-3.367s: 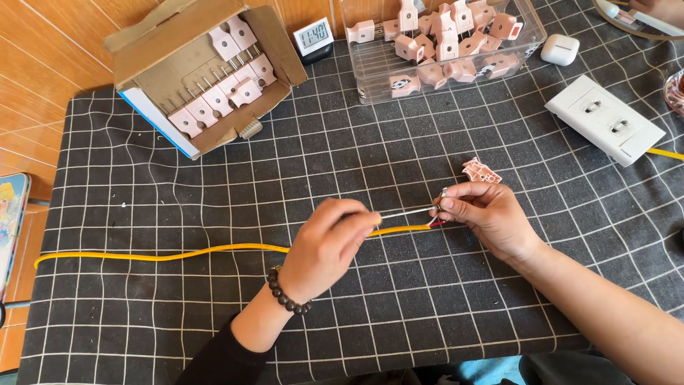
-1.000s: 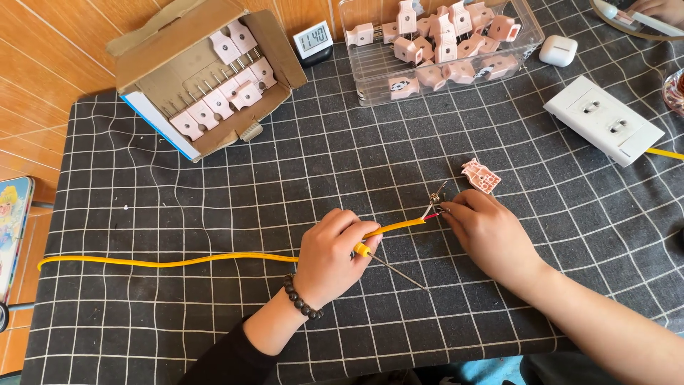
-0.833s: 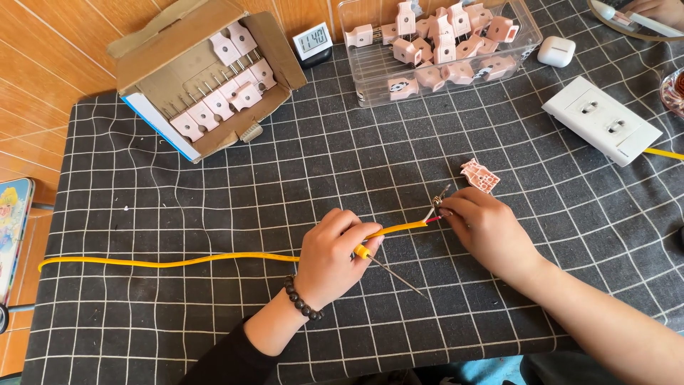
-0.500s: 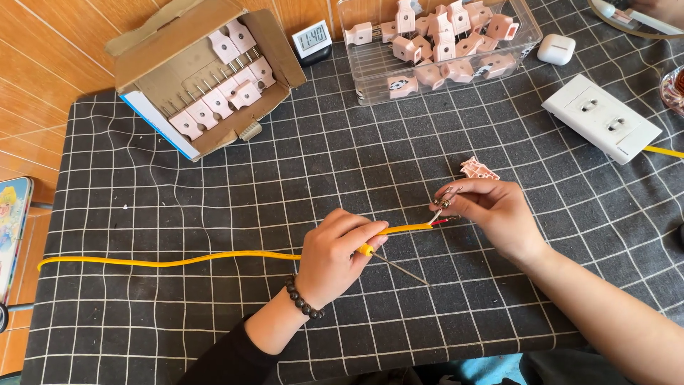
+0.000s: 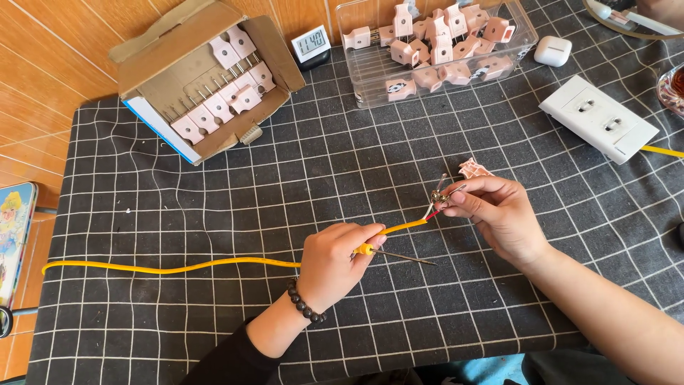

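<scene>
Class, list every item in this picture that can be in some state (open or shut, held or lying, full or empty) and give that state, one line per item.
Cardboard box: open, tipped, pink plugs inside.
Clear tub: lidless, holds pink plugs.
Yellow cable: lying on the mat, its stripped end lifted.
Screwdriver: held in left hand, tip on the mat.
Metal prongs: pinched by right hand at the cable's bare wires.
White socket strip: nothing plugged in.
Small white case: shut.

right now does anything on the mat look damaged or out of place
Nothing looks damaged. The yellow cable ends in bared wires at the right hand; the left hand holds a screwdriver. Pink plugs sit piled in their clear bin.
</scene>
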